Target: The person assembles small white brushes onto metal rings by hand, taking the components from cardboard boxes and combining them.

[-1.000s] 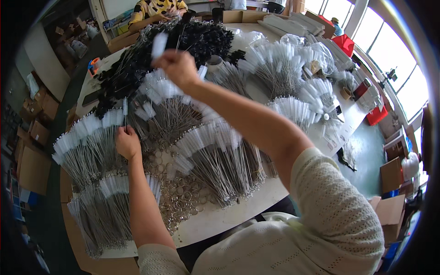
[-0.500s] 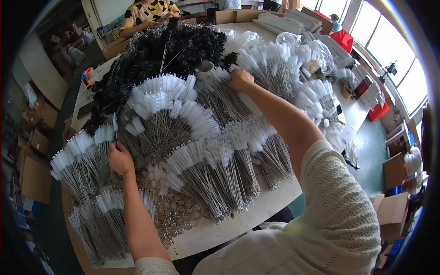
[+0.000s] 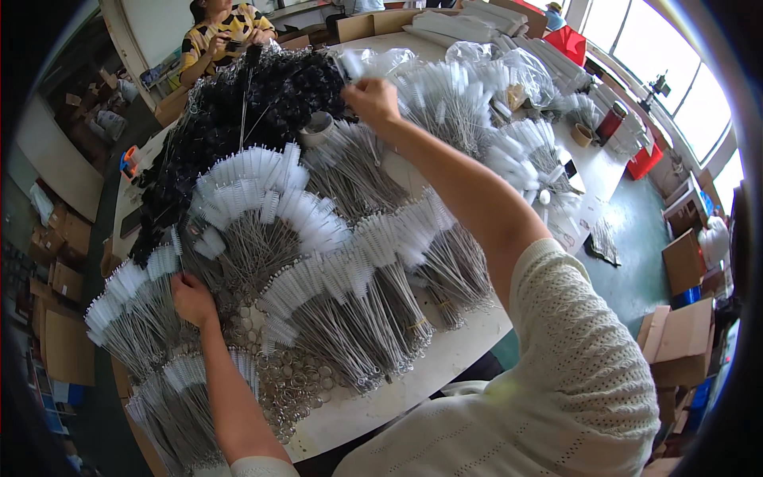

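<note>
My left hand [image 3: 193, 300] is closed around the wire stem of a white-bristled wire brush [image 3: 176, 241], which stands upright beside a fanned bundle of similar brushes [image 3: 131, 298]. At the far side of the table my right hand [image 3: 373, 102] is closed, with a motion-blurred white brush head [image 3: 352, 65] rising above its fingers. Just left of that hand lies a large heap of black-bristled brushes [image 3: 294, 87]. Several bundles of white brushes [image 3: 318, 282] with twisted wire stems cover the table between my arms. Small metal rings [image 3: 294, 389] lie loose near the front edge.
A tape roll [image 3: 318, 126] rests among the far brushes. Clear plastic bags [image 3: 528, 79] and more white brushes [image 3: 453, 95] lie at the far right. Another person [image 3: 226, 40] in a yellow patterned top sits across the table. Cardboard boxes [image 3: 675, 342] stand on the floor at right.
My right hand has moved left and farther away from the far white brushes, now with a blurred white brush head above it. The left hand keeps its brush. The whole view has shifted slightly.
</note>
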Tool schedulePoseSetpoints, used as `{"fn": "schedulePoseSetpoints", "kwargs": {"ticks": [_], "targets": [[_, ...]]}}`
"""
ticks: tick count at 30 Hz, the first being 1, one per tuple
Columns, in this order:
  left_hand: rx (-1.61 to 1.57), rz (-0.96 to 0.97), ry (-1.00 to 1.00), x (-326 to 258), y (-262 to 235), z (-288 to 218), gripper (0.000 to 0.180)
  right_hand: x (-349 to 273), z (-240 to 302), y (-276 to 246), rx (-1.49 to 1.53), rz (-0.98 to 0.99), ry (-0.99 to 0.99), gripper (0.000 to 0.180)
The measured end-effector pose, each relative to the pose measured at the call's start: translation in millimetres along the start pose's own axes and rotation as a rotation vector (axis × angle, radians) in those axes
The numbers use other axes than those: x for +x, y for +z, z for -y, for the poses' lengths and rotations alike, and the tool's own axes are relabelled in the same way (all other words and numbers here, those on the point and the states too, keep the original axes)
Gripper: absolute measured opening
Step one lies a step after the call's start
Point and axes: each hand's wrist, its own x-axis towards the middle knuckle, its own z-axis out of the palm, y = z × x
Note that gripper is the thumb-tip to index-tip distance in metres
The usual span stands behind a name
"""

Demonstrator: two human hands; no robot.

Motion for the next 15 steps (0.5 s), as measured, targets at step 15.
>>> {"fn": "schedulePoseSetpoints", "kwargs": {"ticks": [15], "targets": [[-0.199, 0.357, 0.04, 102.3, -62.2, 56.1, 0.018, 16.7, -71.9, -95.0, -0.816, 0.188, -0.103, 0.025]]}}
